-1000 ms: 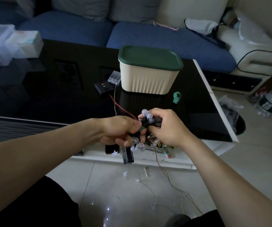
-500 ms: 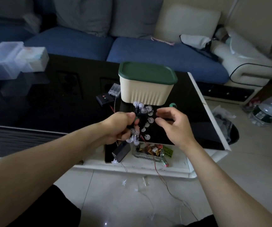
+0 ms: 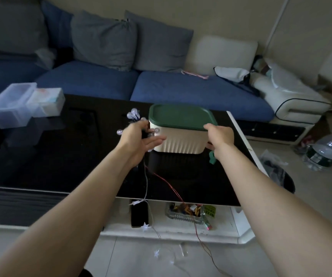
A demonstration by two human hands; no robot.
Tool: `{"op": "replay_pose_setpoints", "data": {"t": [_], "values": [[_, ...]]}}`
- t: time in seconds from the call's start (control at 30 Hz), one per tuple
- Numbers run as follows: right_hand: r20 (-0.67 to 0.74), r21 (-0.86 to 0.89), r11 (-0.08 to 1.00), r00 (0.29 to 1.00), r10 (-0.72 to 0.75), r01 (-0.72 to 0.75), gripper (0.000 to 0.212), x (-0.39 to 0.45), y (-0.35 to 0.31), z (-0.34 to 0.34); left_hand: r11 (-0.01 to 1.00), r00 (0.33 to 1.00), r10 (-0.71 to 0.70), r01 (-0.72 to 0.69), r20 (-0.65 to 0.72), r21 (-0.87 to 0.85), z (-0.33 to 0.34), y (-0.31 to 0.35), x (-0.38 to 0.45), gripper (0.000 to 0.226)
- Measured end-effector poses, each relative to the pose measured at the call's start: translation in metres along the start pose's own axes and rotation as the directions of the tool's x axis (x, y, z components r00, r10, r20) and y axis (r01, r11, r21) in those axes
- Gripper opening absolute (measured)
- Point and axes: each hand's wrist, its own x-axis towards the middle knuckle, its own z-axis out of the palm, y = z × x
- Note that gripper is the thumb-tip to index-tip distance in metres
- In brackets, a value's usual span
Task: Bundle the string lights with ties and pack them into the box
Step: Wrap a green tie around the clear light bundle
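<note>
At the left end of the cream box [image 3: 178, 139], the left hand [image 3: 139, 139] holds the bundled string lights [image 3: 134, 114]: its thumb and upper fingers curl round the dark cluster of wires while the lower fingers stretch out straight against the ribbed wall of the box. Clear round bulbs poke out above and beside the hand, just off the corner of the green lid [image 3: 181, 116]. Half a second ago this bundle hung in front of the box, nearer the front edge of the tabletop [image 3: 61, 156]; now it has been carried up to the box's left side. The right hand [image 3: 220, 134], which was open and apart from everything then, now rests on the right end of the box with its thumb on the rim of the lid; its other fingers are hidden behind the box, so how firmly it grips cannot be told. The lid is closed, and the box stands near the right rear corner of the tabletop. A small green tie [image 3: 212, 157] lies just under the right wrist. Red wire [image 3: 167, 183] and a pale cord [image 3: 146, 182] trail from the left hand over the front edge to the shelf below. Clear plastic containers [image 3: 11, 105] sit at the far left edge.
</note>
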Motion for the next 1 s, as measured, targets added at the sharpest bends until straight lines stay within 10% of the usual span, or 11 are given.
{"op": "replay_pose_setpoints", "data": {"t": [0.13, 0.3, 0.7, 0.87, 1.0], "values": [[-0.048, -0.37, 0.91, 0.975, -0.216, 0.184, 0.088, 0.022, 0.009, 0.011, 0.995, 0.999, 0.042, -0.039, -0.035, 0.09, -0.013, -0.021, 0.017, 0.012], [0.388, -0.621, 0.43, 0.734, -0.557, 0.655, 0.053, 0.033, 0.015, 0.028, 0.993, 0.998, 0.034, -0.029, -0.047, 0.114, -0.018, -0.027, 0.026, 0.016], [0.452, -0.5, 0.546, 0.74, -0.498, 0.673, 0.035, 0.023, -0.014, 0.015, 0.797, 0.982, 0.18, -0.107, -0.064, 0.594, -0.014, 0.003, 0.032, 0.026], [0.335, -0.426, 0.638, 0.767, -0.548, 0.642, 0.036, 0.024, -0.026, 0.013, 0.452, 0.964, 0.266, -0.111, -0.016, 0.885, -0.023, 0.027, 0.027, 0.016], [0.163, -0.311, 0.683, 0.746, -0.646, 0.66, 0.031, 0.022, -0.038, 0.01, 0.455, 0.917, 0.396, -0.231, 0.037, 0.86, -0.002, 0.056, 0.027, 0.019]]}}
